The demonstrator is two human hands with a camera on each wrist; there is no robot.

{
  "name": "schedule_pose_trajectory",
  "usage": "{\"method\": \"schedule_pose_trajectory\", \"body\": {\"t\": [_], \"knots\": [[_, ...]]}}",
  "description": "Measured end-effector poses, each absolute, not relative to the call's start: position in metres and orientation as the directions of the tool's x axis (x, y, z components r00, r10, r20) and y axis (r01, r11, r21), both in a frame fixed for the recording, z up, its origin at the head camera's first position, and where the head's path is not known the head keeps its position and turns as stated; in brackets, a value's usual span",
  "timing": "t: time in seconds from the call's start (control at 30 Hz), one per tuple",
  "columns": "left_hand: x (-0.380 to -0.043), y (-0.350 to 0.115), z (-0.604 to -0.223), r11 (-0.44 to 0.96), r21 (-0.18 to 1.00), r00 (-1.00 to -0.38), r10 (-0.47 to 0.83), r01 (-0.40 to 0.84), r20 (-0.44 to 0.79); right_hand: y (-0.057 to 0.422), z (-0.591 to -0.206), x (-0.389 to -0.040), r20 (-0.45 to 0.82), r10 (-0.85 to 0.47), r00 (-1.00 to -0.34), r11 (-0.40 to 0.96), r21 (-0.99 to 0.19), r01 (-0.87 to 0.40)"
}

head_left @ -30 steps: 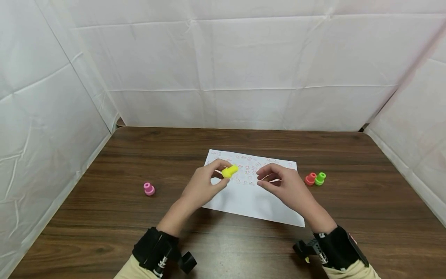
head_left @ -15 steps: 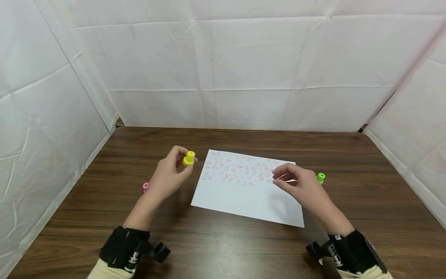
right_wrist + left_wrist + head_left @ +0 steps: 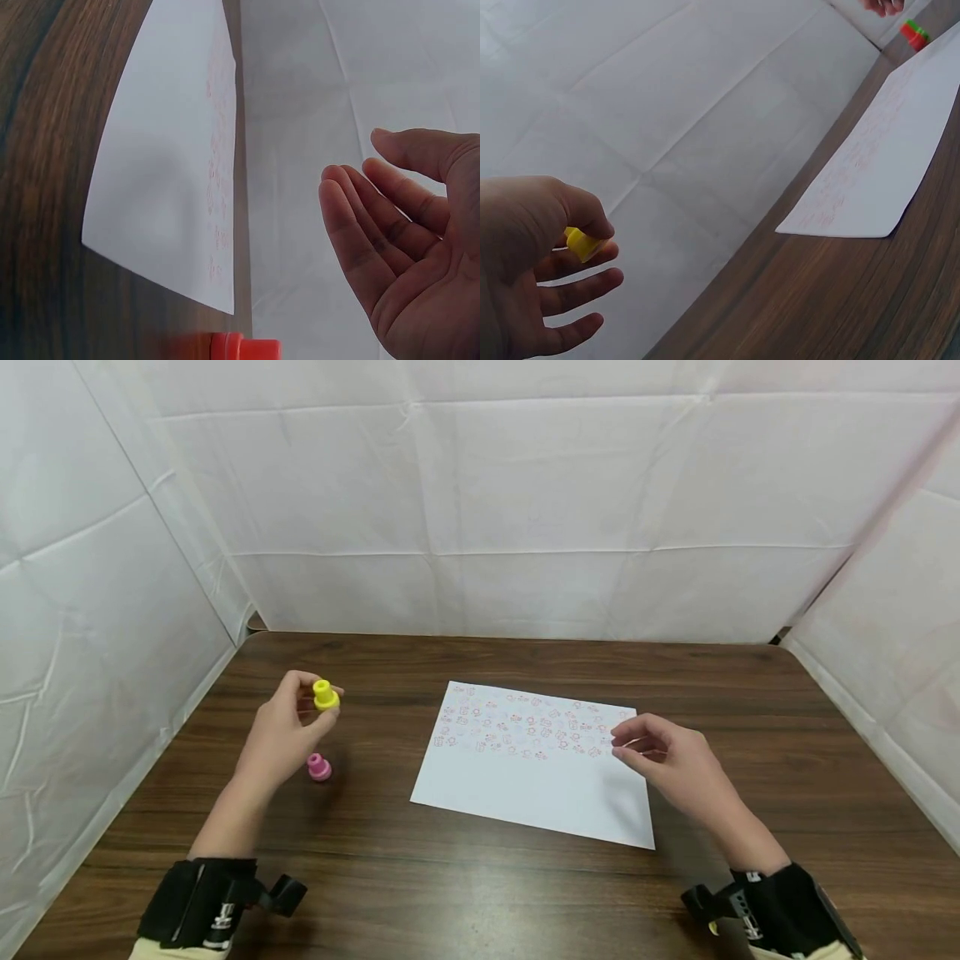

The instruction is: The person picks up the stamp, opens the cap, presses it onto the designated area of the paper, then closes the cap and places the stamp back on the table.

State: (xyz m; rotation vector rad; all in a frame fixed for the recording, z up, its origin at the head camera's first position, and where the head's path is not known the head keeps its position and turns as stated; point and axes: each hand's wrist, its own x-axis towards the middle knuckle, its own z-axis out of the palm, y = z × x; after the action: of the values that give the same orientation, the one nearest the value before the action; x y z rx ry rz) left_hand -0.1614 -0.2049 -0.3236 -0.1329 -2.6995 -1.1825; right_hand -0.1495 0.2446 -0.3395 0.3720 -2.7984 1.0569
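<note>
My left hand (image 3: 277, 735) pinches a small yellow stamp (image 3: 326, 695) between thumb and fingers, held above the left part of the table. In the left wrist view the yellow stamp (image 3: 583, 244) shows under the thumb, the other fingers spread. Just below this hand stands a pink stamp (image 3: 318, 767). My right hand (image 3: 675, 768) holds nothing and hovers by the right edge of a white sheet of paper (image 3: 525, 793), its fingers loosely bent. Rows of small red prints cover the sheet's upper half.
A red stamp (image 3: 918, 43) and a green stamp (image 3: 915, 27) sit together beyond the paper in the left wrist view; the right hand hides them in the head view. White cloth walls (image 3: 525, 510) enclose the brown wooden table (image 3: 465, 893) at the back and sides.
My left hand has carried the yellow stamp leftward, from over the paper to near the pink stamp. My right hand has drifted right, covering the red and green stamps in the head view.
</note>
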Motion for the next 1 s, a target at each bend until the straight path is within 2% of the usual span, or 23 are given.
{"method": "schedule_pose_trajectory", "body": {"t": [0.23,0.47,1.0], "knots": [[-0.162,-0.225,-0.331,0.704,0.699,-0.976,-0.04,0.126,0.216,0.252,-0.341,-0.148,0.21,-0.17,-0.963,0.745,-0.612,-0.265],[-0.158,-0.24,-0.34,0.771,0.632,-0.984,-0.042,0.079,0.174,0.258,-0.343,-0.147,0.212,-0.166,-0.963,0.763,-0.591,-0.261],[-0.157,-0.255,-0.353,0.896,0.429,-0.992,-0.088,-0.117,-0.087,0.267,-0.346,-0.145,0.213,-0.155,-0.965,0.743,-0.618,-0.256]]}}
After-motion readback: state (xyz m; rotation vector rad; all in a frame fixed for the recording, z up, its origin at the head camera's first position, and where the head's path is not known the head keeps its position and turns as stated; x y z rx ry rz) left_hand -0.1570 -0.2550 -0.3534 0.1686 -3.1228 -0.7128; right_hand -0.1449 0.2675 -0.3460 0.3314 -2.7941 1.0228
